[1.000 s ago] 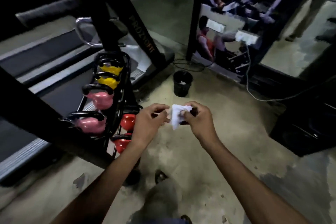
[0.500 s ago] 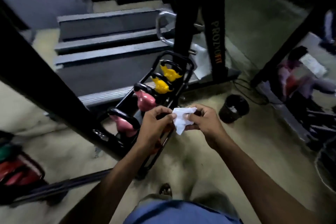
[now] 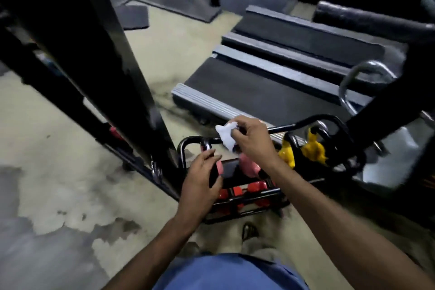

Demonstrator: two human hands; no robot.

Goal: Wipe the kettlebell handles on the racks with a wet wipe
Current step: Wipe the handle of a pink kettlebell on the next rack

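head: left hand (image 3: 200, 179) moved from wipe (image 3: 224, 135) to kettlebell handle (image 3: 206, 146).

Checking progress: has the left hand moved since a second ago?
Yes. The left hand let go of the wipe and dropped to the end kettlebell handle on the rack.

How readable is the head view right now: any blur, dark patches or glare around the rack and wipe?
Head view: dim, black post and top right corner nearly lightless; motion blur smears the yellow kettlebells; wet wipe in the right hand overbright; left hand on the kettlebell handle sharp enough.
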